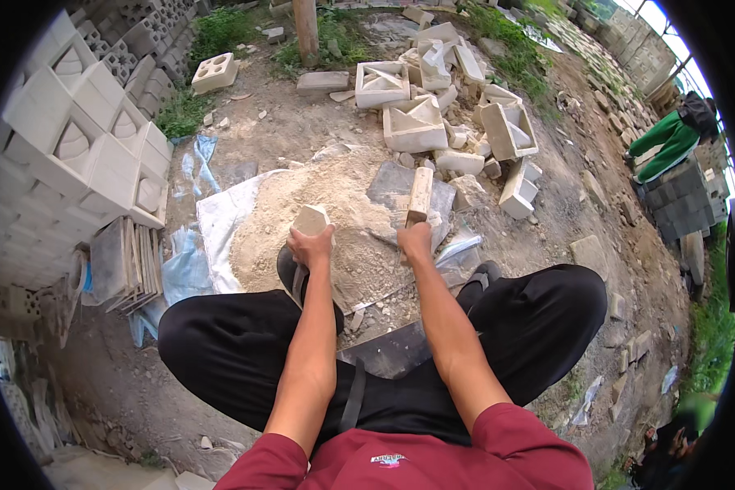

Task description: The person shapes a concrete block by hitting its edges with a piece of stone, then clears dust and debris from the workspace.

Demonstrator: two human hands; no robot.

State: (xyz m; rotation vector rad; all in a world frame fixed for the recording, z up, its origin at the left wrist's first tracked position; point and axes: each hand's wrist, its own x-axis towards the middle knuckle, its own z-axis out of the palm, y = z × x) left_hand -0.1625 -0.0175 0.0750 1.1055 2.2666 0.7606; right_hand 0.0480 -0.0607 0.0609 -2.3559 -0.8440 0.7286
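Note:
My left hand (310, 247) is closed round a pale chunk of broken block (310, 219), held above a heap of crumbled tan rubble (290, 200). To its right, my right hand (415, 239) grips a wooden mallet (420, 194), its pale, worn head pointing away from me. The mallet and the chunk are apart. Beneath them, the rubble lies on a white sheet (218, 233), beside a dark flat slab (392, 184). My fingers partly hide the near side of the chunk and the mallet's handle.
Broken hollow blocks (414, 124) are piled beyond the rubble. Stacked pale blocks (82, 122) form a wall on the left, with thin boards (131, 257) leaning below. A wooden post (306, 33) stands at the back. A person in green trousers (665, 143) is at the far right.

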